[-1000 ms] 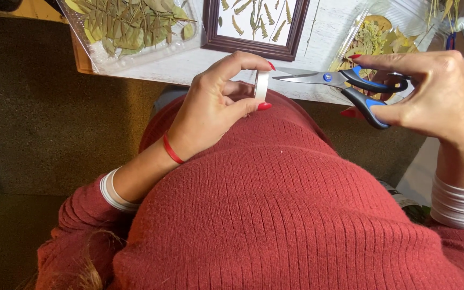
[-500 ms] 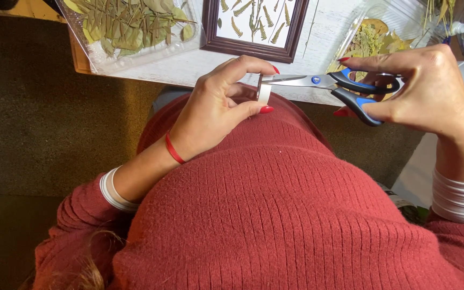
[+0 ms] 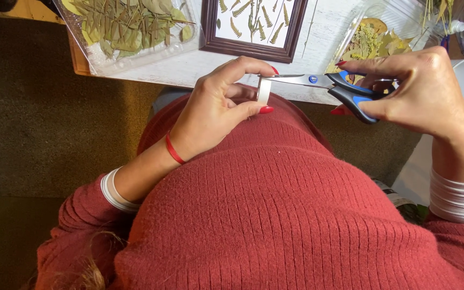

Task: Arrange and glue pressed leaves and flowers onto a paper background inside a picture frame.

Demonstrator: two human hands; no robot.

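The scissors (image 3: pixel 318 83) have closed in on the white strip (image 3: pixel 263 90) since half a second ago, their blades now nearly shut and their tips touching its upper edge where earlier a gap lay between them; the left hand (image 3: pixel 216 110) has barely shifted; it pinches the strip between curled forefinger above and thumb below, the other fingers folded behind it; the strip stands upright, its long axis running top to bottom, at right angles to the blades, which lie level and point leftward from the right hand (image 3: pixel 420 88); that hand is closed through the black-and-blue handles, thumb and fingers drawn together; the strip sits just beyond the blade tips, on the far side from the right hand, and both hands hover over the red ribbed sweater (image 3: pixel 275 215), near the edge of the white table (image 3: pixel 328 27); beyond the left hand lie a dark wooden frame (image 3: pixel 251 48) of pressed ferns and a clear tray of green leaves (image 3: pixel 130 27); beyond the right hand, a clear tray of yellow pressed flowers (image 3: pixel 374 37).
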